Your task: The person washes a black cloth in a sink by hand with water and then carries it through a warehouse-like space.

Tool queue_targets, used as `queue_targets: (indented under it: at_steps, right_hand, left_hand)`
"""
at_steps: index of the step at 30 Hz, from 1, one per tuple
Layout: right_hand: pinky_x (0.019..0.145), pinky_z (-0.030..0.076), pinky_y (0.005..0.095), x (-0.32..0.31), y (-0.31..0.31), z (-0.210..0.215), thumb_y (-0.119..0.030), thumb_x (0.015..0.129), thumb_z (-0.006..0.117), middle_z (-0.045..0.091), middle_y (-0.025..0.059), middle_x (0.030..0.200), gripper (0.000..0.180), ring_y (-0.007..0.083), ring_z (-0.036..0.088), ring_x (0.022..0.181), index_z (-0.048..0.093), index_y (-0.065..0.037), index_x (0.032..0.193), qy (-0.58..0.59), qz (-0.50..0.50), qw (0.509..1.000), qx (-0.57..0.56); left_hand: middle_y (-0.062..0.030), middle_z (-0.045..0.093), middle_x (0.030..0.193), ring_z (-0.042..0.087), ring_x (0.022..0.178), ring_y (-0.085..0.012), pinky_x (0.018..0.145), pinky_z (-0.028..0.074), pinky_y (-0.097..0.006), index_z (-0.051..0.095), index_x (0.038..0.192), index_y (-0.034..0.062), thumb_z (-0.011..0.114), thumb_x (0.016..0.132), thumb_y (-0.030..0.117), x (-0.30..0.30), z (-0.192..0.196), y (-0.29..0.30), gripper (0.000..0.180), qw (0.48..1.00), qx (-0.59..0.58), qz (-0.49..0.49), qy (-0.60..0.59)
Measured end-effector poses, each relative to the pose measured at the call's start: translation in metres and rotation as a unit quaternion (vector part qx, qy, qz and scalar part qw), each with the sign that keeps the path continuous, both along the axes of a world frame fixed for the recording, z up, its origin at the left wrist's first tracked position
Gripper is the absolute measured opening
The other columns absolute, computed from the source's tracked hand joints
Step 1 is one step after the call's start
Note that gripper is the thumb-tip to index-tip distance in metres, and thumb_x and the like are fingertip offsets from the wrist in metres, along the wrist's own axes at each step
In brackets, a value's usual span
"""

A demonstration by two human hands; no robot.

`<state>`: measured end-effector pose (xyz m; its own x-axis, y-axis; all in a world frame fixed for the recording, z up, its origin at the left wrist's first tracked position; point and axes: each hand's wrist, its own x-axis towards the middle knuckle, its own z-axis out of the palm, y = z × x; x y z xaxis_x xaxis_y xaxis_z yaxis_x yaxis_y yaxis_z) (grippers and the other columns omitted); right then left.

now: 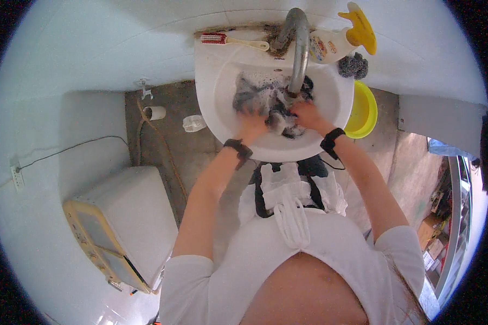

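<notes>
Scrubbing a dark, soapy cloth (268, 100) in a white wash basin (214, 92), a person works with both hands under the curved metal tap (298, 46). The left hand (252, 123) presses into the near part of the wet fabric, its fingers curled into the cloth; the right hand (307, 115) grips a bunched fold just right of it, below the spout. Both wrists carry black bands.

The cloth heaps toward the near rim, so suds and water could likely slop over onto the concrete floor (162, 141) and the person's white apron. The tap hangs close above the knuckles and could be struck on a hard upstroke.

On the far ledge lies a red-bristled brush (228, 39) at left. At right a white bottle (331, 46) with a yellow cap and a multicoloured label lies on its side, beside a dark scouring pad (353, 66). A yellow bowl (363, 111) sits right of the basin.
</notes>
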<state>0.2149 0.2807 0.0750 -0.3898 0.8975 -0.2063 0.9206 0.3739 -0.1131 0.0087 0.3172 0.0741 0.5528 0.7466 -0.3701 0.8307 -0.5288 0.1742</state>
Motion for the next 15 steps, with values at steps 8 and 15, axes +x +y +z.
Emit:
queue_targets:
  at_steps: [8,15]
  right_hand:
    - [0.077,0.037,0.0438,0.005,-0.001,0.008,-0.019,0.064,0.053,0.047,0.0110,0.104,0.027,0.0280,0.046,0.094,0.056,-0.011,0.089,-0.109,-0.069,0.991,0.029]
    - [0.077,0.036,0.0440,-0.047,0.019,0.011,-0.020,0.065,0.053,0.055,0.0088,0.074,0.029,0.0295,0.053,0.076,0.053,-0.012,0.092,0.025,-0.006,0.996,0.082]
  left_hand:
    - [-0.0150,0.044,0.112,0.032,0.109,-0.0379,0.080,0.030,-0.055,0.060,0.090,0.0154,0.051,0.070,0.033,-0.001,0.018,0.022,0.028,1.000,-0.016,0.009,0.023]
    - [-0.0143,0.048,0.102,0.043,0.101,-0.0286,0.076,0.035,-0.046,0.057,0.084,0.0084,0.052,0.070,0.021,0.010,-0.049,0.047,0.019,0.996,-0.004,0.037,-0.077]
